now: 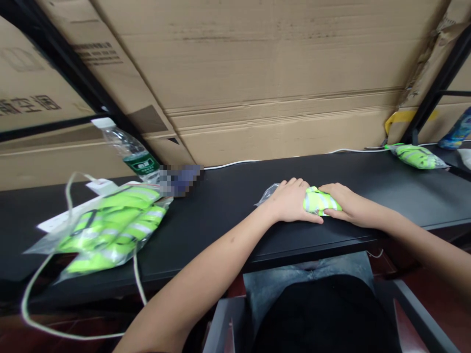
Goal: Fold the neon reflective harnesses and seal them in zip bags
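Observation:
On the black table, a folded neon-yellow reflective vest (319, 201) with silver stripes lies between my two hands, apparently inside a clear plastic bag. My left hand (292, 201) is closed over its left part, with the thumb along the near side. Clear plastic (268, 194) sticks out to the left of that hand. At the vest's right end, my right hand (342, 202) grips it, fingers on the far side and thumb on the near side. What lies beneath the left palm is hidden.
Several bagged neon-yellow vests (121, 220) lie at the left among a white cable (25, 304). Behind them a plastic bottle (134, 152) leans. Another bagged vest (417, 157) lies far right. Cardboard (279, 63) stands behind the table (221, 211).

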`<state>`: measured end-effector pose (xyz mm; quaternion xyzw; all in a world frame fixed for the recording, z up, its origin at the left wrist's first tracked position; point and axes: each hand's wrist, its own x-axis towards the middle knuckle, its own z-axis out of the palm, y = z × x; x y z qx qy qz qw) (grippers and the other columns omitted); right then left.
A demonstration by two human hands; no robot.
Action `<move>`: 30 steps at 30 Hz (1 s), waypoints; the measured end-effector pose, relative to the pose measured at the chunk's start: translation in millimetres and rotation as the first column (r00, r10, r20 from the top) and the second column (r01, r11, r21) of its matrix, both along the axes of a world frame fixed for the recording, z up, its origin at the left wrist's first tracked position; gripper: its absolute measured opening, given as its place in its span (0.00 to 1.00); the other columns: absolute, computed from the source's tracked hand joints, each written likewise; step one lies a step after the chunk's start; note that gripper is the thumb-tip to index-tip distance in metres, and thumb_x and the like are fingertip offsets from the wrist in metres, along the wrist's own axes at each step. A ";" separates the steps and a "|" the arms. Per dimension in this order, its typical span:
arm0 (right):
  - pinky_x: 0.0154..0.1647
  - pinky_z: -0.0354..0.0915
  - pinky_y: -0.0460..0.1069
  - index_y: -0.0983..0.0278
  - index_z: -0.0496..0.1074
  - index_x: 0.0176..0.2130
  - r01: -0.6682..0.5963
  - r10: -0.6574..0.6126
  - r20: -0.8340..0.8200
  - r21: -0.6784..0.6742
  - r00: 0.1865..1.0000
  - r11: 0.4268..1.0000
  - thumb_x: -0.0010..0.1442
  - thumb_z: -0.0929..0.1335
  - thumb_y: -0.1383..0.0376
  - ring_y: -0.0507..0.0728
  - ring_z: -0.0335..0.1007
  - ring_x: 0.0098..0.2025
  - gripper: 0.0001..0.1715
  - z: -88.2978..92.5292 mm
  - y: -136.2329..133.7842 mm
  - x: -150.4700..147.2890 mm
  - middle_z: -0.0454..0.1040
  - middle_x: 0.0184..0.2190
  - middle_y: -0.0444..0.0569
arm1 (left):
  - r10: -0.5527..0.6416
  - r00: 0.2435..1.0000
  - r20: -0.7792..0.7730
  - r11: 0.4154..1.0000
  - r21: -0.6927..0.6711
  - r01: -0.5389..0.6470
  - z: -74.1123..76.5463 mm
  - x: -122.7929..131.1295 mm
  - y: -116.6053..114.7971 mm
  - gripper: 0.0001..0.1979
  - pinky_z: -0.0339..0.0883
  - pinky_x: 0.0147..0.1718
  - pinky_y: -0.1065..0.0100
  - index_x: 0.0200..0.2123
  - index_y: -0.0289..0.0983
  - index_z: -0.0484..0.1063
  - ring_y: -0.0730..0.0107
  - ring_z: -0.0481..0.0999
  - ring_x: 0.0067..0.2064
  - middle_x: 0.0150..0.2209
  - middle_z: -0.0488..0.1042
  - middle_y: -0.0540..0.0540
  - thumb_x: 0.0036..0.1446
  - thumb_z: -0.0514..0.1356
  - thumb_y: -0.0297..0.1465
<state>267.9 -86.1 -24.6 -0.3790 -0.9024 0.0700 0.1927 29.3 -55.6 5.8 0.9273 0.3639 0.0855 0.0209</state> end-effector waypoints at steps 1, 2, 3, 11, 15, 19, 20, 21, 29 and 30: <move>0.54 0.65 0.64 0.61 0.60 0.62 0.000 0.000 -0.022 -0.008 1.000 1.000 0.67 0.64 0.49 0.68 0.67 0.54 0.31 0.8 -0.1 -2.4 0.70 0.56 0.59 | -0.007 1.000 0.004 1.000 0.000 0.007 -0.3 -0.3 0.0 0.45 0.64 0.48 0.56 0.50 0.33 0.69 0.50 0.72 0.50 0.48 0.74 0.38 0.44 0.60 0.66; 0.55 0.65 0.64 0.61 0.60 0.62 0.001 -0.002 -0.043 -0.015 0.999 1.000 0.67 0.64 0.49 0.68 0.67 0.54 0.31 1.5 0.1 -5.1 0.70 0.55 0.59 | -0.010 1.000 0.009 1.000 0.004 0.009 -0.6 -0.5 -0.2 0.45 0.64 0.48 0.56 0.51 0.33 0.69 0.50 0.72 0.50 0.49 0.74 0.38 0.44 0.60 0.66; 0.55 0.66 0.63 0.61 0.60 0.62 0.005 -0.007 -0.060 -0.021 0.998 1.000 0.67 0.64 0.48 0.68 0.67 0.55 0.31 2.2 0.8 -8.0 0.70 0.55 0.58 | -0.007 1.000 0.011 1.000 0.009 0.006 -0.7 -0.6 -0.5 0.45 0.64 0.48 0.56 0.51 0.33 0.69 0.50 0.72 0.50 0.49 0.73 0.38 0.44 0.60 0.65; 0.56 0.65 0.64 0.62 0.62 0.60 0.016 -0.024 -0.097 -0.075 0.995 0.997 0.66 0.65 0.47 0.68 0.66 0.55 0.31 6.0 10.4 -28.3 0.70 0.53 0.59 | 0.091 0.995 -0.026 0.996 0.010 -0.091 0.5 1.1 -2.9 0.47 0.64 0.48 0.53 0.52 0.33 0.69 0.46 0.71 0.52 0.50 0.72 0.35 0.43 0.60 0.67; 0.54 0.67 0.63 0.63 0.64 0.59 0.079 -0.095 -0.125 -0.128 0.988 0.989 0.64 0.67 0.48 0.67 0.68 0.54 0.31 4.7 6.3 -29.6 0.71 0.52 0.59 | 0.117 0.992 -0.044 0.992 0.059 -0.115 0.6 4.6 -4.9 0.47 0.60 0.52 0.50 0.51 0.33 0.70 0.45 0.72 0.51 0.49 0.73 0.35 0.44 0.58 0.67; 0.53 0.68 0.63 0.60 0.64 0.59 0.103 -0.125 -0.157 -0.138 0.980 0.985 0.63 0.68 0.49 0.67 0.70 0.53 0.31 1.6 2.0 -29.0 0.72 0.52 0.58 | 0.249 0.965 -0.083 0.962 0.136 -0.236 5.3 5.3 -10.2 0.53 0.58 0.52 0.44 0.48 0.31 0.73 0.38 0.71 0.50 0.46 0.76 0.30 0.36 0.56 0.72; 0.52 0.68 0.63 0.60 0.65 0.59 0.095 -0.116 -0.163 -0.131 0.980 0.987 0.63 0.68 0.49 0.67 0.70 0.53 0.31 1.0 1.8 -29.2 0.72 0.52 0.58 | 0.283 0.954 -0.101 0.954 0.131 -0.269 7.0 4.2 -11.2 0.54 0.59 0.51 0.43 0.47 0.30 0.73 0.36 0.71 0.50 0.46 0.76 0.29 0.34 0.56 0.73; 0.52 0.69 0.63 0.60 0.64 0.59 0.082 -0.102 -0.169 -0.123 0.980 0.989 0.63 0.69 0.49 0.66 0.70 0.53 0.31 0.5 1.9 -29.5 0.72 0.52 0.57 | 0.298 0.947 -0.119 0.952 0.115 -0.285 8.6 2.7 -11.8 0.55 0.60 0.50 0.44 0.47 0.30 0.73 0.36 0.71 0.49 0.45 0.76 0.29 0.32 0.57 0.73; 0.50 0.70 0.60 0.60 0.64 0.60 0.045 -0.047 -0.250 -0.017 0.967 0.999 0.62 0.70 0.49 0.64 0.71 0.50 0.33 4.1 3.2 -36.4 0.72 0.49 0.56 | 0.074 0.997 -0.021 0.997 0.020 -0.074 14.7 -8.2 -3.0 0.43 0.66 0.44 0.54 0.45 0.34 0.70 0.45 0.76 0.46 0.44 0.76 0.36 0.39 0.63 0.65; 0.50 0.70 0.59 0.60 0.65 0.60 0.061 -0.057 -0.269 0.007 0.961 0.998 0.61 0.70 0.50 0.64 0.72 0.50 0.33 5.1 3.3 -38.3 0.73 0.49 0.56 | 0.057 0.998 0.004 0.998 0.025 -0.057 14.9 -8.7 -1.7 0.42 0.66 0.44 0.54 0.45 0.34 0.70 0.46 0.76 0.46 0.45 0.76 0.37 0.39 0.64 0.64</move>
